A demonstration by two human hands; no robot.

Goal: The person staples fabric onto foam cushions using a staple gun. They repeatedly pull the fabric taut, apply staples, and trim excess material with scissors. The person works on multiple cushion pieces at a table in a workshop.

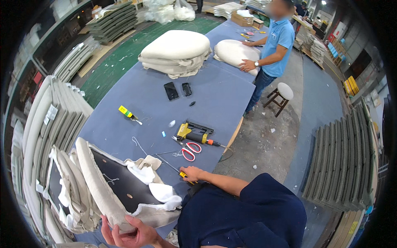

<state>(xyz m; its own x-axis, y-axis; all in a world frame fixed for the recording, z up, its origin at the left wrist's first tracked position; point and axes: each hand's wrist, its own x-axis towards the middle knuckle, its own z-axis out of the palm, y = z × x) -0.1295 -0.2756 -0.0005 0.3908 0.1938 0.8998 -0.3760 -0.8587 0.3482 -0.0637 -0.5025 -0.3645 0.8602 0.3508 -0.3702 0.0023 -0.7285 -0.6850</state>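
Note:
My left hand (130, 232) grips the near edge of an upholstered cushion panel (97, 186), fingers curled around its beige padded rim. The panel stands tilted at the near left of the table, its dark backing board (128, 182) facing me; loose fabric and white wadding (162, 192) hang along its right edge. My right hand (192, 174) is closed around the yellow handle of a thin-shafted tool (170, 164) like a screwdriver; its tip is hard to make out. Just beyond lie red-and-white-handled scissors (191, 151) and a yellow-and-black staple gun (192, 131) with a hose.
On the blue-grey table (124, 95) lie a yellow-handled tool (129, 114), a phone (170, 91) and a small black device (187, 89). Stacked cushions (175, 49) stand farther off. A co-worker in a blue shirt (281, 39) touches another cushion (235, 52). A stool (285, 91) stands right.

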